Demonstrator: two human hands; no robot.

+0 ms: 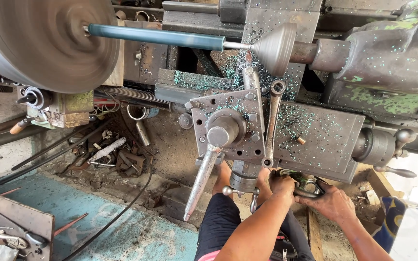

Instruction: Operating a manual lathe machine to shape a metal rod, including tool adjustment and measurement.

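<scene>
Both hands sit at about five o'clock in the view, closed around the handwheel (306,186) at the front of the lathe carriage (315,140): the left hand (281,186) is curled over its near rim and the right hand (332,202) grips it from the right side (the wheel itself is mostly hidden under the fingers). It looks like heavy, rigid metal, probably slick with oil and speckled with green chips, so the rim is the sound place to hold, with fingers wrapped rather than pinched. At twelve o'clock a teal rod (156,36) spins between the blurred chuck (44,43) at ten o'clock and the cone-shaped centre (274,48) at one o'clock; that is the edge to keep well clear of. The tool post (226,128) stands at the middle, its long lever (200,179) slanting down toward six o'clock, just beside the left forearm, which narrows the room on that side. To the right, small crank handles (395,169) jut out at three o'clock. Open room lies mostly toward the body, over the floor (122,232) at seven o'clock.
</scene>
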